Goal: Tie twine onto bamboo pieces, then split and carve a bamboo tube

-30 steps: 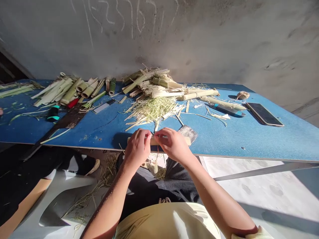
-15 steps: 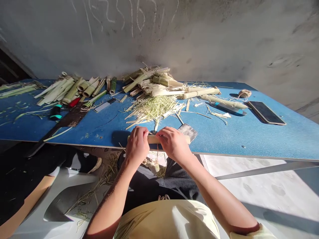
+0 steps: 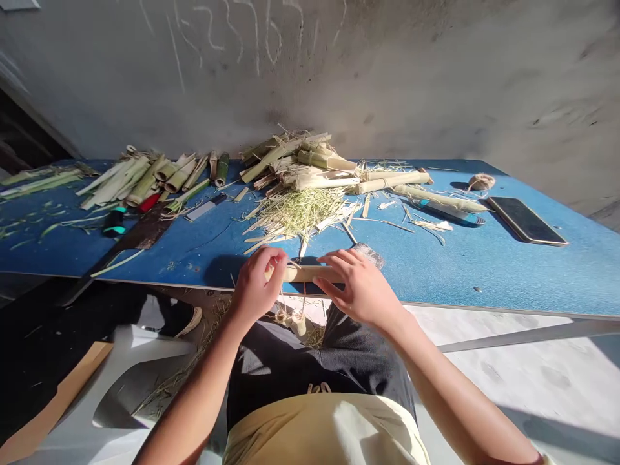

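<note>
A short pale bamboo tube (image 3: pixel 307 274) lies across the table's front edge, between my hands. My left hand (image 3: pixel 259 284) is closed around its left end, thumb and forefinger drawn together. Over the right end is my right hand (image 3: pixel 361 287); its fingers stretch past the far side while the thumb sits apart on the near side, touching the tube loosely. A thin brown string (image 3: pixel 304 290) hangs below the tube, and small pale pieces (image 3: pixel 296 323) dangle under the edge. Beside my right fingers lies a grey rough-faced sheet (image 3: pixel 369 254), partly hidden, perhaps sandpaper.
Behind the tube is a heap of bamboo shavings (image 3: pixel 303 213) and split bamboo (image 3: pixel 322 161). To the left lie a large knife (image 3: pixel 145 234), a black-and-teal handle (image 3: pixel 114 223) and bamboo tubes (image 3: pixel 179 173). A phone (image 3: pixel 526 219) and a string ball (image 3: pixel 481 181) are at the right.
My right hand has loosened its fingers and slid slightly right, baring more of the tube. The left hand has shifted a little left and turned. The view has tilted slightly.
</note>
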Motion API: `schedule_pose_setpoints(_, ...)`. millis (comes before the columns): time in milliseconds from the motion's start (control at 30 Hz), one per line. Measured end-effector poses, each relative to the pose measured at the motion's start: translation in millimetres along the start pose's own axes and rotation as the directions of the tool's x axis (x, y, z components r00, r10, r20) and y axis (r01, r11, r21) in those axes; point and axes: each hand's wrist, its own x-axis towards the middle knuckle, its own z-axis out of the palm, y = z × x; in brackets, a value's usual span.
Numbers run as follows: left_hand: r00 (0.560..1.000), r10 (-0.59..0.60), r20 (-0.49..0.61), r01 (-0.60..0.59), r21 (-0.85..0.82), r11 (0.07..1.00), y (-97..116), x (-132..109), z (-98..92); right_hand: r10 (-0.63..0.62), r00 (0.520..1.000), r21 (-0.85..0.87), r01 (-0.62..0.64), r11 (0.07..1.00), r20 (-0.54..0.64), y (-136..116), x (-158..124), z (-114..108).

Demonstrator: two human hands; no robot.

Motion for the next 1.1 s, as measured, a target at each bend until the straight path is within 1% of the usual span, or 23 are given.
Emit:
schedule_pose_setpoints(33,1.000,-0.015,0.013,0.016,-0.058,0.998,-2,1,-5.9,-0.023,1.000,0.009,0.023,1.000,0.010,4,-3,-1)
schedule_pose_setpoints(100,0.999,-0.048,0.006,0.048,-0.138,0.989,-8,1,-20.8,-0.024,1.000,0.035,0.024,0.999,0.009,10,-8,0)
schedule_pose_setpoints(167,0.997,-0.071,-0.038,0.065,-0.142,0.988,-14,-5,-39.2,0.006,1.000,0.042,-0.006,0.999,0.001,13,-10,3)
schedule_pose_setpoints(233,0.991,-0.090,-0.103,0.081,-0.094,0.992,-21,-19,-58.7,0.020,1.000,0.029,-0.021,0.999,0.013,15,-9,6)
schedule_pose_setpoints(300,0.979,-0.129,-0.157,0.123,-0.046,0.991,-25,-40,-75.9,0.012,1.000,0.018,-0.013,1.000,0.025,15,-7,6)
schedule_pose_setpoints(333,0.974,-0.155,-0.168,0.153,-0.024,0.988,-27,-52,-82.9,0.005,1.000,0.022,-0.005,1.000,0.029,15,-7,5)
schedule_pose_setpoints(400,0.969,-0.199,-0.150,0.206,0.032,0.978,-30,-76,-93.6,-0.013,0.999,0.044,0.012,0.999,0.032,16,-5,3)
schedule_pose_setpoints(467,0.970,-0.219,-0.102,0.228,0.090,0.969,-34,-95,-101.6,-0.021,0.999,0.067,0.019,0.998,0.030,15,-5,2)
schedule_pose_setpoints(533,0.971,-0.232,-0.064,0.239,0.132,0.962,-40,-109,-109.0,-0.015,1.000,0.072,0.014,0.997,0.020,15,-5,2)
schedule_pose_setpoints(600,0.965,-0.254,-0.058,0.260,0.164,0.952,-47,-118,-116.5,-0.009,1.000,0.064,0.008,0.998,0.009,15,-5,3)
schedule_pose_setpoints(700,0.959,-0.279,-0.050,0.283,0.210,0.936,-58,-125,-125.3,-0.004,1.000,0.049,0.004,0.999,0.001,14,-6,4)
schedule_pose_setpoints(767,0.966,-0.258,-0.020,0.255,0.229,0.939,-63,-127,-126.9,0.006,1.000,0.041,-0.006,0.999,-0.006,13,-7,4)
schedule_pose_setpoints(867,0.974,-0.222,0.035,0.207,0.244,0.947,-68,-124,-122.6,0.022,1.000,0.031,-0.022,0.999,-0.019,12,-8,4)
schedule_pose_setpoints(933,0.969,-0.239,0.060,0.216,0.260,0.941,-74,-122,-118.0,0.030,0.999,0.027,-0.030,0.999,-0.021,12,-8,4)
schedule_pose_setpoints(967,0.962,-0.265,0.071,0.237,0.273,0.932,-78,-124,-116.3,0.032,0.999,0.026,-0.031,0.999,-0.022,12,-8,4)
schedule_pose_setpoints(1033,0.927,-0.355,0.118,0.304,0.315,0.899,-92,-132,-115.3,0.031,0.999,0.024,-0.031,0.999,-0.020,12,-8,5)
schedule_pose_setpoints(1067,0.895,-0.419,0.155,0.348,0.348,0.871,-101,-140,-116.1,0.031,0.999,0.023,-0.030,0.999,-0.022,12,-9,5)
schedule_pose_setpoints(1100,0.850,-0.491,0.188,0.393,0.393,0.831,-110,-150,-117.7,0.030,0.999,0.021,-0.030,0.999,-0.025,13,-8,5)
